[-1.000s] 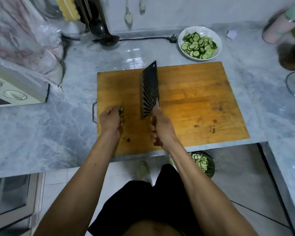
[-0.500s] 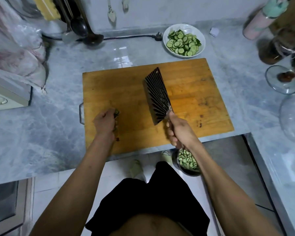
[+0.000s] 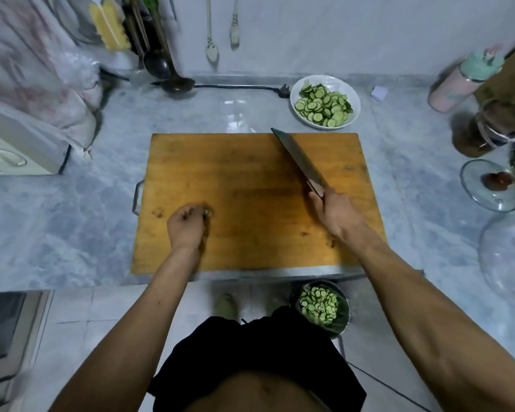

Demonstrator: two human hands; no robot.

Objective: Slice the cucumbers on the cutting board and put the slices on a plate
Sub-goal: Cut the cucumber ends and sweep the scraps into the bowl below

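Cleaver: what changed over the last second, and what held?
The cleaver swung right across the cutting board, from near the left hand to the right half, tip now angled toward the white plate of slices. The right hand went with it, still gripping the handle. The left hand kept pinching the cucumber end in the same spot. Nothing was picked up or released.

Pretty clearly a home kitchen: grey marble worktop [image 3: 72,221], wooden cutting board [image 3: 250,203], ladle [image 3: 173,75] and spoons [image 3: 211,49] hanging on the wall, plus a white bowl [image 3: 325,84] of cucumber slices [image 3: 321,107].
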